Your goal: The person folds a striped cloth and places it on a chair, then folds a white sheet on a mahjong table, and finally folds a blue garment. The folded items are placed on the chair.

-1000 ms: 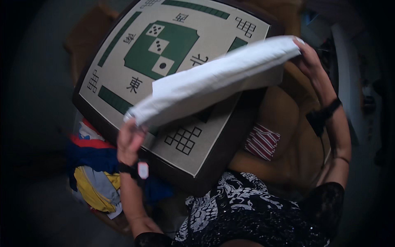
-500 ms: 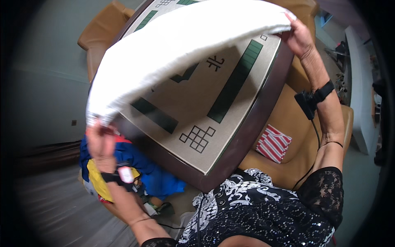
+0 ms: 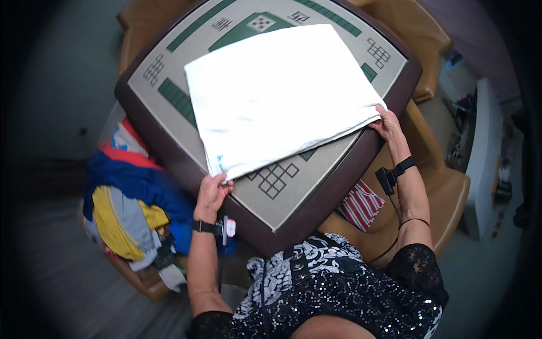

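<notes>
A white cloth lies spread in a rough rectangle over the mahjong table, its far edge flat on the grey top. Its surface is overexposed, so folds and seams hardly show; a small pale blue mark sits by the near left corner. My left hand pinches that corner at the table's left near rim. At the near right corner, my right hand grips the cloth between thumb and fingers. The near edge between both hands looks taut and slightly raised.
On the left, a pile of clothes in blue, yellow, grey and red covers a seat. A folded red-and-white striped garment rests on the tan chair at right. More tan chairs stand around the table.
The white cloth has come down from a raised, billowing arc onto the table. Both hands have lowered and drawn nearer to me, still gripping its corners; my left hand has also shifted right.
</notes>
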